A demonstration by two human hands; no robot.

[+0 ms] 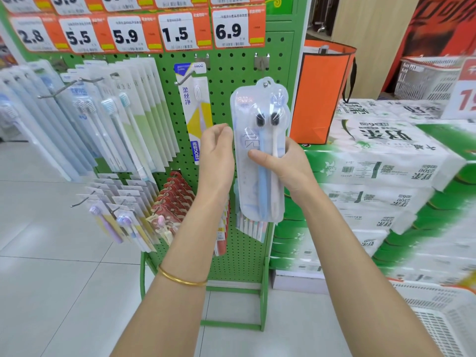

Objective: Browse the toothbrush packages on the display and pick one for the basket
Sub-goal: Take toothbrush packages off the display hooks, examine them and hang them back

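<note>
My right hand (283,166) grips a clear two-brush toothbrush package (260,119), one blue and one white brush with dark bristles, held upright in front of the green pegboard display (231,73). Its thumb lies across the package front. My left hand (217,150) hovers just left of the package with fingers loosely curled, holding nothing; whether it touches the package edge is unclear. A white shopping basket (443,313) sits at the lower right corner. A single FROG toothbrush pack (194,109) hangs on the board behind my left hand.
Rows of toothbrush packs (116,119) hang on hooks at the left, smaller packs (123,217) below. Price tags (177,32) line the top. Stacked tissue packs (381,176) stand at the right, with an orange bag (322,91) and another white basket (425,78) behind.
</note>
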